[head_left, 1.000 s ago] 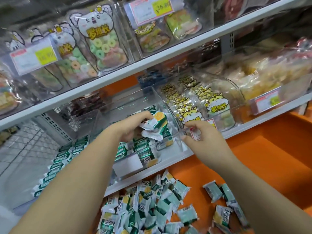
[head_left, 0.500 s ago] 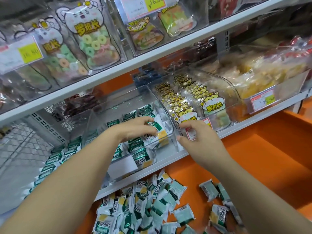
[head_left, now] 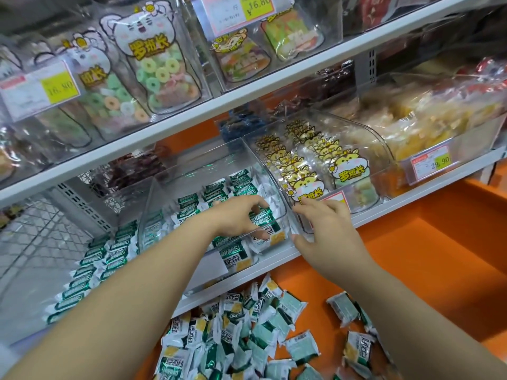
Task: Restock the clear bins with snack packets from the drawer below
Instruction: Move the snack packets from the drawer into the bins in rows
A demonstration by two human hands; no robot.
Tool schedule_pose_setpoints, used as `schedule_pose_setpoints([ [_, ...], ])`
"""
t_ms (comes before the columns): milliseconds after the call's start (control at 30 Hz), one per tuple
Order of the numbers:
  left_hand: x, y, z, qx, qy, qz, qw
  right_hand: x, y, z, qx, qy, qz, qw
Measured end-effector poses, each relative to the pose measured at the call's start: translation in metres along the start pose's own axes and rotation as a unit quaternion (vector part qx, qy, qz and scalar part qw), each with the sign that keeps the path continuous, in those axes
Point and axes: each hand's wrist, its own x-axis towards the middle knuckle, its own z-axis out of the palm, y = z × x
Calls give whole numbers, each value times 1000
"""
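Note:
On the middle shelf stands a clear bin (head_left: 192,171), partly filled with green-and-white snack packets (head_left: 216,192). My left hand (head_left: 236,218) reaches inside it, fingers spread and resting on the packets near the front, where one packet (head_left: 274,238) lies against the front wall. At the bin's front right corner is my right hand (head_left: 329,231), thumb on the front wall and fingertips on the side rim. In the orange drawer (head_left: 425,270) below lie several more loose snack packets (head_left: 233,338).
A bin of yellow hamster-label packs (head_left: 348,171) stands directly right of the clear bin. To its left lie rows of green packets (head_left: 90,259). The white upper shelf (head_left: 247,97) with candy bins overhangs. A price tag (head_left: 430,165) hangs at the far right.
My left hand carried a packet down into the bin, set it near the front wall and now rests with spread fingers on the packets. My right hand stayed at the bin's corner.

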Motion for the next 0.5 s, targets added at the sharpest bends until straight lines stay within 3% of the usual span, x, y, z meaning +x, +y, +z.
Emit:
schedule_pose_setpoints([
  [133,-6,-4,-19,-67,-63,1,996,-1,0,0,4,-15,-1,1000],
  [500,16,-12,6,23,32,60,997,0,1,4,-28,-6,-13,1000],
])
